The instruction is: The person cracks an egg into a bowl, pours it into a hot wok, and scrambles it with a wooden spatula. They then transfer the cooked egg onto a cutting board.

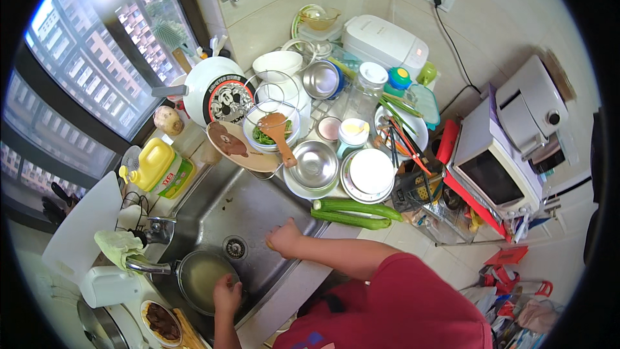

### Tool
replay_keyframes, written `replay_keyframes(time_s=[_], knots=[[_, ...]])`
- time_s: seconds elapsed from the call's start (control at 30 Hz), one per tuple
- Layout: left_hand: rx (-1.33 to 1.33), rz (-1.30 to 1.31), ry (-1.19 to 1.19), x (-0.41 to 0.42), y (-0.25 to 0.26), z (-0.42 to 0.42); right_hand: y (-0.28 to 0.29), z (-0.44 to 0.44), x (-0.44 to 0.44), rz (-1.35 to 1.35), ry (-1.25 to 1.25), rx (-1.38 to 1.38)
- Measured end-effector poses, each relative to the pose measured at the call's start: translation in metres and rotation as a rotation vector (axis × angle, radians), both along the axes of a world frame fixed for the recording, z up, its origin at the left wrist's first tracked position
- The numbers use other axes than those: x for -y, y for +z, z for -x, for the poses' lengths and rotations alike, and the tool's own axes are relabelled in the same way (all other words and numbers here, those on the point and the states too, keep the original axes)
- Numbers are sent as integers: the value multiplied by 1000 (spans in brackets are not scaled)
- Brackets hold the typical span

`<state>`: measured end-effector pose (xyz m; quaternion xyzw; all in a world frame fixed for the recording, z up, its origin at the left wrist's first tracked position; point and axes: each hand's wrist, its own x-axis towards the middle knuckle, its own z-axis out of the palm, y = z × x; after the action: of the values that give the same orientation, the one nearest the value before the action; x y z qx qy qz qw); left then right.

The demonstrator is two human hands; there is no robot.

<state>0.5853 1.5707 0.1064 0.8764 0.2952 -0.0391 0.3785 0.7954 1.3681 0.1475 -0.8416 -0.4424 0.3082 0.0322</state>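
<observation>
A steel sink [256, 194] lies before me, with a round drain strainer [235, 248] in its floor. My left hand [227, 294] is at the near rim of a round pot [203, 278], its fingers over cloudy yellowish liquid; whether it grips the rim is unclear. The faucet spout [150, 266] points toward this pot from the left, with a pale green cloth [116, 247] draped beside it. Over the right part of the sink, my right hand [286, 239] has curled fingers. A small yellowish bit shows at its fingertips, too little to identify.
Two green loofah-like gourds [358, 213] lie along the sink's right edge. Stacked bowls and plates [372, 174] crowd the far counter, near a bear-printed board [237, 145]. A yellow detergent jug [160, 167] stands at left; a dish of dark food [162, 322] sits near the pot.
</observation>
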Motion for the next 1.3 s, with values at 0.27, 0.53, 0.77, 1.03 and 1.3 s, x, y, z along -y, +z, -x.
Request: replay_keyframes(time_s=[0.27, 0.53, 0.77, 1.03, 1.3], knots=[[26, -125, 5, 15, 43, -13, 13, 25, 3, -518, 22, 210], [170, -76, 20, 42, 48, 8, 4, 42, 20, -672, -45, 99], [154, -30, 71, 48, 65, 36, 22, 39, 47, -349, -322, -192], [276, -116, -39, 49, 73, 64, 41, 38, 150, -357, -487, 152], [267, -151, 1, 54, 68, 66, 25, 40, 181, -307, -543, 160]])
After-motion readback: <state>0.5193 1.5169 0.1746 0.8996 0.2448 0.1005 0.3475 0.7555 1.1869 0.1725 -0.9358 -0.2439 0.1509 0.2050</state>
